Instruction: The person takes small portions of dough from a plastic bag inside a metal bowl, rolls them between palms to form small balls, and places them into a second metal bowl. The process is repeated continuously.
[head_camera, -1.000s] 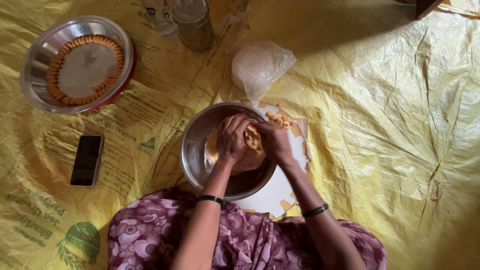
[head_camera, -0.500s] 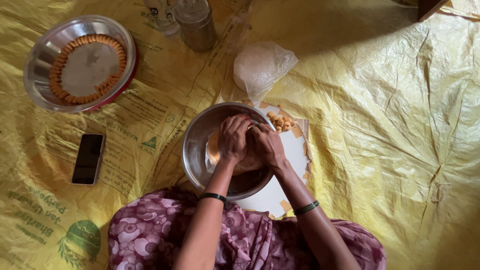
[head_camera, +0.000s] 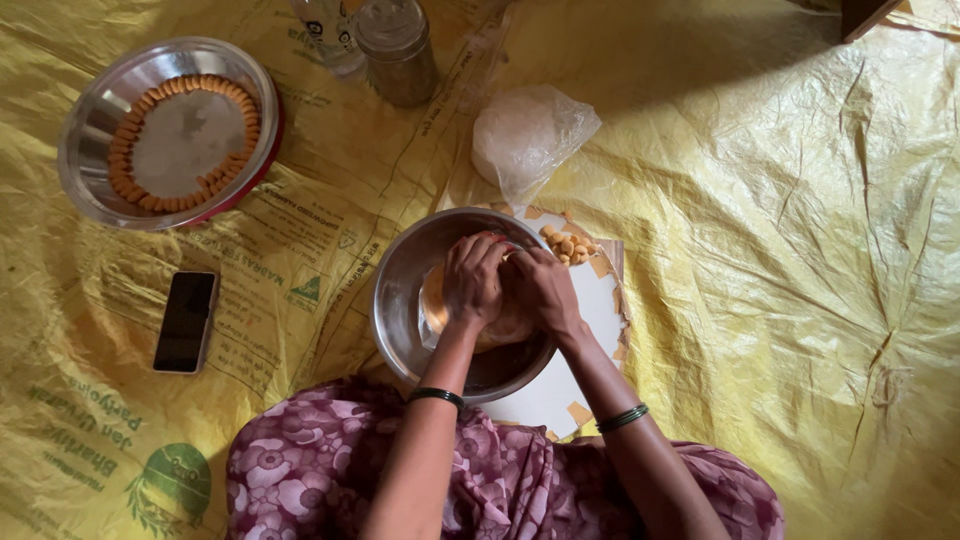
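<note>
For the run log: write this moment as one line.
left hand: pressing dough | right hand: pressing dough | dough: in steel bowl | plate: ring of shaped pieces, far left | phone: on yellow sheet

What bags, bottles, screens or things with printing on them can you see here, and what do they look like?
Phone: left of the bowl, flat black rectangle, screen dark.
Plastic bag: above the bowl, clear, crumpled, whitish inside.
Jar: top middle, round, grey lid.
Bottle: left of the jar, clear, labelled.
Sheet: under everything, yellow, green printing at left.
</note>
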